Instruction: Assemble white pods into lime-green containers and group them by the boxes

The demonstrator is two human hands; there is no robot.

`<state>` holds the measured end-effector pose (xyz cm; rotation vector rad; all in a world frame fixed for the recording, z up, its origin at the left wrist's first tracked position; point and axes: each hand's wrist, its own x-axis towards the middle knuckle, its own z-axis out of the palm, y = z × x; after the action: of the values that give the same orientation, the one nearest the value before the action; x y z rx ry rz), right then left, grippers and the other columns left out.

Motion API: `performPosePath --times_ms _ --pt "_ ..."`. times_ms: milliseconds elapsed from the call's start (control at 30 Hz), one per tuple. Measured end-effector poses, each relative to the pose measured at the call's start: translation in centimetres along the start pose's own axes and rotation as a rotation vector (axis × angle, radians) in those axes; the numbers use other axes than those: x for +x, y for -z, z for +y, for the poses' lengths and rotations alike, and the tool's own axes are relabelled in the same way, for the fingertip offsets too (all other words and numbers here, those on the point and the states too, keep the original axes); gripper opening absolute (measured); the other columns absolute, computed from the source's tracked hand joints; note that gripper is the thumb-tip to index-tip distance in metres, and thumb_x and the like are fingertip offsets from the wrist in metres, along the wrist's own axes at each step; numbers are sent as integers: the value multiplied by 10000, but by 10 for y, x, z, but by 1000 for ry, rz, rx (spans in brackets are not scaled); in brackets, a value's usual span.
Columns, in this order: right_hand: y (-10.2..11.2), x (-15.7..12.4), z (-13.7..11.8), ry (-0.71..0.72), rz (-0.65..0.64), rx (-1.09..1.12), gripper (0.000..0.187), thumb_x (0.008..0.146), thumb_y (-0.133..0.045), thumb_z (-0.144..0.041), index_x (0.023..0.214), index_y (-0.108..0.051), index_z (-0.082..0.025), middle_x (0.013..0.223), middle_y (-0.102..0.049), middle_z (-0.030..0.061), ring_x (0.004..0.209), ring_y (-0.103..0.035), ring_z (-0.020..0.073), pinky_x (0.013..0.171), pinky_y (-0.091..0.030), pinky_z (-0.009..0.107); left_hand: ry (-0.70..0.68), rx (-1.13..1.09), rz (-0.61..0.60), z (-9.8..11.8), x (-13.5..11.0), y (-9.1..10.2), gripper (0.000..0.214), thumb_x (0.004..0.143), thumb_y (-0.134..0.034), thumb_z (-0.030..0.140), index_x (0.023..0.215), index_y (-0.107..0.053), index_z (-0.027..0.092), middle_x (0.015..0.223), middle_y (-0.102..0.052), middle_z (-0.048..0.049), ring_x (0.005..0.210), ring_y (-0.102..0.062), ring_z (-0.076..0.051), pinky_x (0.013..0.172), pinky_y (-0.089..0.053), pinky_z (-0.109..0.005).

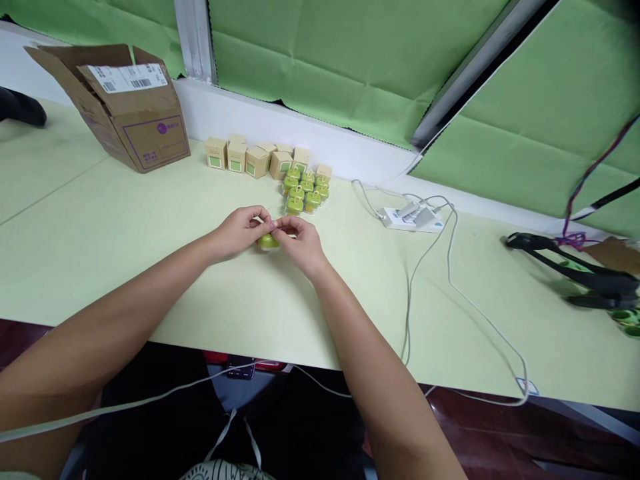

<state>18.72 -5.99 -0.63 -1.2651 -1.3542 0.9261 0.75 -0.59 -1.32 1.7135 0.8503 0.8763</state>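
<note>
Together, we brought our left hand (pixel 246 228) and right hand (pixel 301 241) in around a small green jar (pixel 269 242), on or just above the table (pixel 225 293), near its middle. Both hands were nearly closed, thumbs and fingertips pinching the top of the jar; the exact part we gripped was hidden. Beyond it we had matching green jars (pixel 313 199) with pale loops on top, clustered before the right end of a row of little brown boxes (pixel 216 153). Those bore green label panels, too small to read. On our left, an open carton (pixel 153 123) carried a white label (pixel 129 77) with barcodes, plus a purple round logo and purple lettering we couldn't make out. A power strip (pixel 393 219) sat on our right.
</note>
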Motion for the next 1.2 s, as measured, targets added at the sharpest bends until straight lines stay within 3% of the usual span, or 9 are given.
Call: performPosePath --times_ms 267,433,600,733,900,1200 --pt "-3 -1 0 6 34 -19 214 792 -763 -429 835 -724 -223 865 -764 4 833 -697 180 785 -541 332 3 -86 -32 3 -1 -2 479 880 -808 642 982 -596 225 814 -677 -2 667 -629 -147 594 -491 -257" --pt "-6 -3 3 100 88 -43 191 852 -717 -422 883 -686 -236 888 -750 -11 819 -665 165 807 -526 334 -61 -104 -22 10 -1 -3 588 899 -732 769 993 -702 188 961 -688 -51 822 -665 -166 681 -566 -274" --pt "-5 -5 4 191 104 -113 110 893 -675 -357 930 -679 -253 910 -757 -17 838 -655 168 854 -519 349 -41 -120 23 12 0 -3 601 821 -823 762 940 -743 179 949 -713 -63 859 -676 -180 780 -593 -312" --pt "-4 -7 1 209 115 -136 99 893 -669 -356 898 -664 -257 896 -742 -13 824 -639 175 845 -520 356 -15 -180 -31 15 -2 -2 502 820 -859 648 985 -753 186 1004 -737 -71 914 -699 -196 816 -589 -333" --pt "-3 -7 -5 172 196 -92 114 814 -695 -361 822 -650 -257 831 -709 -5 828 -618 189 846 -522 364 -53 -169 -169 15 -7 -3 464 753 -917 361 1154 -739 209 1240 -746 -106 1165 -718 -256 1015 -581 -399" --pt "-2 -5 -8 146 204 53 118 714 -647 -344 724 -570 -254 752 -563 -28 769 -504 164 771 -464 331 33 -290 -274 14 -7 -1 547 707 -962 285 1185 -708 215 1225 -745 -104 1108 -742 -247 991 -630 -436"
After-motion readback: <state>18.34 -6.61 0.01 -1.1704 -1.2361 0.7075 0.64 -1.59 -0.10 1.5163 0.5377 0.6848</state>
